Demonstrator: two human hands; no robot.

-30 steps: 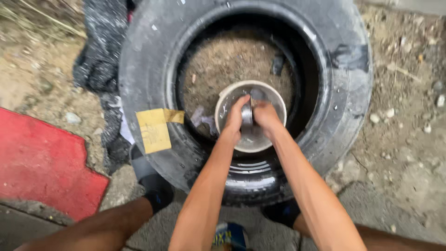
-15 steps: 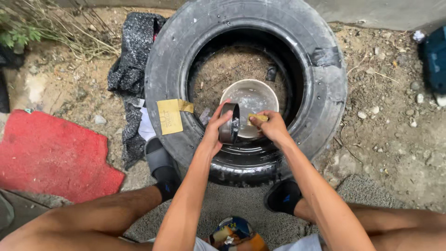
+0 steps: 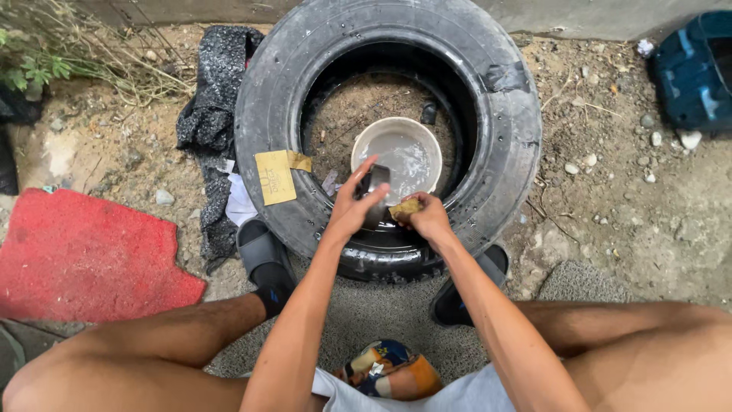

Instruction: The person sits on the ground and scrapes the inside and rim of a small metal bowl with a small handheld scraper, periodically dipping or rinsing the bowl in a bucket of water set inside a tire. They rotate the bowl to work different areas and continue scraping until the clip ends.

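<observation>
A black car tyre [image 3: 503, 122] lies flat on the ground in front of me. Inside it stands a pale round bowl [image 3: 364, 141] holding cloudy water. My left hand [image 3: 352, 206] holds a small dark metal cup [image 3: 375, 183] over the tyre's near wall, beside the bowl's rim. My right hand [image 3: 428, 217] presses a yellowish sponge [image 3: 404, 207] against that cup. Both forearms reach out between my bare knees.
A yellow card [image 3: 274, 177] rests on the tyre's left side. A black cloth [image 3: 210, 114] lies left of the tyre, a red mat [image 3: 76, 259] further left. A blue bag [image 3: 694, 69] sits at the top right. My feet wear black sandals [image 3: 263, 255].
My hands have drawn the cup and sponge back from over the bowl to the tyre's near wall. The view has widened, showing more ground around the tyre.
</observation>
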